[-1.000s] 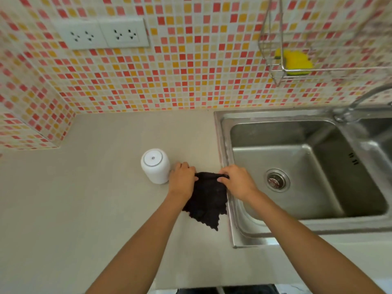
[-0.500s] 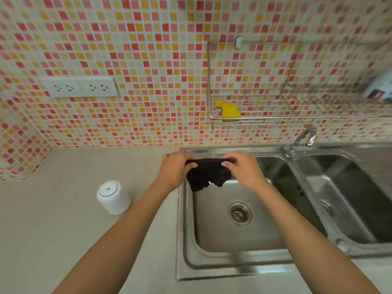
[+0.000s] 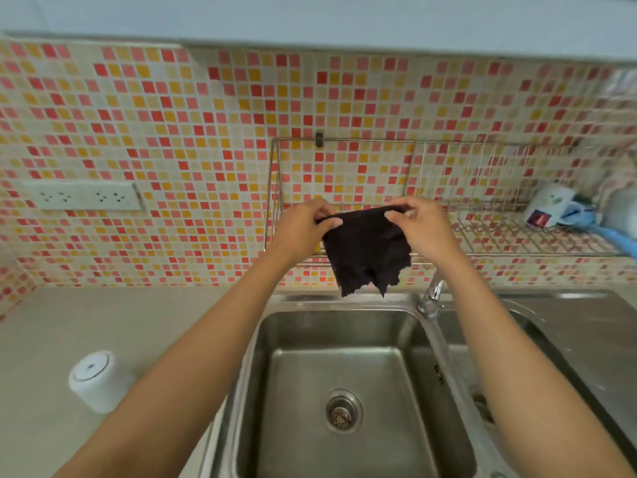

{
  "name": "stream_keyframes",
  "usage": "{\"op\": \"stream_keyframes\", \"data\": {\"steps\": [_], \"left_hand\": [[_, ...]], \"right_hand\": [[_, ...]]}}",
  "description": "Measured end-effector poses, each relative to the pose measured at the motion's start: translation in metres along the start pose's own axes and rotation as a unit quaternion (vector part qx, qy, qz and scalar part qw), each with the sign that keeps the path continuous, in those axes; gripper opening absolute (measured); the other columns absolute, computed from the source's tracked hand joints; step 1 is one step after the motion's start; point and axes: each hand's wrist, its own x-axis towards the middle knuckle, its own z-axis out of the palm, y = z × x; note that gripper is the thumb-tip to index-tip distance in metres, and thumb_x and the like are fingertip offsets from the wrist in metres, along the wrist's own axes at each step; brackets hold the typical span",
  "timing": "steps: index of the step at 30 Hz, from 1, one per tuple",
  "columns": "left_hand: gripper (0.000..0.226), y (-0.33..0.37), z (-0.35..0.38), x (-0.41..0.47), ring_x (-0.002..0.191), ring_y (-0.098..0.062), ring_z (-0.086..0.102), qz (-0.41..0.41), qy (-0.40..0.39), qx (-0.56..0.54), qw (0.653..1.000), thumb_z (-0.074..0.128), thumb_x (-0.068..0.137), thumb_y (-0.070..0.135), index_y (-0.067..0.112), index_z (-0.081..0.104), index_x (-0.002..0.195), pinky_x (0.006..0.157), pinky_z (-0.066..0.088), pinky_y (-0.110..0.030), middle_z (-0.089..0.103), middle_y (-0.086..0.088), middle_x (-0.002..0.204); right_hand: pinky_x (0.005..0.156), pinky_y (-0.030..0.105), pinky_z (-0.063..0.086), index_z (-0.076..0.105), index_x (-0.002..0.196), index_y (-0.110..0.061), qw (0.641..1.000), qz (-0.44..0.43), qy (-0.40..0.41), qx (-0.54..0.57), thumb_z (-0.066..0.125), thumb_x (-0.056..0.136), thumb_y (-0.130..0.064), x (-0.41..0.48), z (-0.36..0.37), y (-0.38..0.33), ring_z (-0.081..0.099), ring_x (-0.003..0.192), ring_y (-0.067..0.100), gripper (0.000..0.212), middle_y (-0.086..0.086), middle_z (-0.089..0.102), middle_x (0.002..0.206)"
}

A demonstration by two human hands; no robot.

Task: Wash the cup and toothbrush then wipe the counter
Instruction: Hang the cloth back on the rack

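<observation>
A dark cloth (image 3: 367, 251) hangs in the air in front of the wire wall rack (image 3: 482, 232), above the back of the left sink basin (image 3: 344, 391). My left hand (image 3: 303, 224) pinches its top left corner and my right hand (image 3: 418, 225) pinches its top right corner. A white cup (image 3: 551, 205) with a printed picture lies on its side at the rack's right end, with a blue toothbrush (image 3: 610, 236) beside it. The beige counter (image 3: 120, 322) stretches to the left of the sink.
An upside-down white container (image 3: 96, 379) stands on the counter at the left. A chrome tap (image 3: 432, 298) rises between the two basins. The right basin (image 3: 568, 339) lies beyond it. A double socket (image 3: 82, 196) sits on the mosaic wall.
Both hands lifted the cloth off the counter by the sink edge, carried it right over the basin, then raised it up to the wire rack. The view tilted upward.
</observation>
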Motion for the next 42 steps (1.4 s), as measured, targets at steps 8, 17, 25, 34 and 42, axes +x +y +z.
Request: {"op": "stream_keyframes", "data": {"steps": [8, 17, 25, 34, 42], "left_hand": [[0.017, -0.008, 0.027, 0.063, 0.081, -0.014, 0.059, -0.029, -0.046, 0.006, 0.998, 0.063, 0.092, 0.027, 0.012, 0.069, 0.098, 0.067, 0.045, -0.019, 0.067, -0.001, 0.088], [0.019, -0.033, 0.053, 0.091, 0.077, -0.019, 0.056, -0.063, -0.087, 0.03, 0.994, 0.066, 0.09, 0.023, 0.006, 0.069, 0.097, 0.06, 0.037, -0.016, 0.064, -0.012, 0.081], [0.029, -0.047, 0.074, 0.1, 0.108, -0.027, 0.055, -0.048, -0.101, 0.176, 0.978, 0.07, 0.085, 0.031, 0.016, 0.066, 0.11, 0.093, 0.044, -0.038, 0.062, -0.008, 0.112], [0.065, -0.024, 0.07, 0.075, 0.136, -0.028, 0.039, -0.082, -0.311, 0.246, 0.914, 0.047, 0.095, 0.051, 0.018, 0.032, 0.148, 0.11, 0.034, -0.039, 0.037, -0.007, 0.152], [0.053, -0.015, 0.072, 0.075, 0.149, -0.027, 0.001, -0.138, -0.406, 0.345, 0.835, 0.015, 0.105, 0.032, 0.017, -0.001, 0.154, 0.12, 0.008, -0.05, -0.009, -0.005, 0.162]], "right_hand": [[0.087, 0.033, 0.045, 0.068, 0.109, -0.012, 0.998, 0.044, -0.052, -0.019, 0.062, 0.091, -0.021, 0.051, -0.002, 0.03, 0.058, 0.1, 0.019, 0.021, 0.001, 0.064, 0.104], [0.075, 0.023, 0.035, 0.068, 0.11, -0.015, 0.991, 0.088, -0.096, -0.033, 0.062, 0.091, -0.025, 0.083, 0.022, 0.067, 0.057, 0.103, 0.021, 0.023, 0.001, 0.062, 0.106], [0.087, 0.029, 0.042, 0.061, 0.122, -0.014, 0.984, 0.062, -0.104, -0.134, 0.067, 0.088, -0.024, 0.081, 0.036, 0.078, 0.055, 0.115, 0.026, 0.037, 0.006, 0.06, 0.123], [0.112, 0.033, 0.022, 0.025, 0.15, -0.017, 0.882, 0.019, -0.382, -0.274, 0.042, 0.101, -0.036, 0.066, 0.04, 0.052, 0.021, 0.143, 0.027, 0.056, 0.006, 0.014, 0.16], [0.118, 0.045, 0.003, 0.001, 0.152, -0.013, 0.859, 0.096, -0.418, -0.28, 0.016, 0.103, -0.045, 0.058, 0.053, 0.055, -0.008, 0.147, 0.026, 0.06, 0.007, -0.011, 0.16]]}}
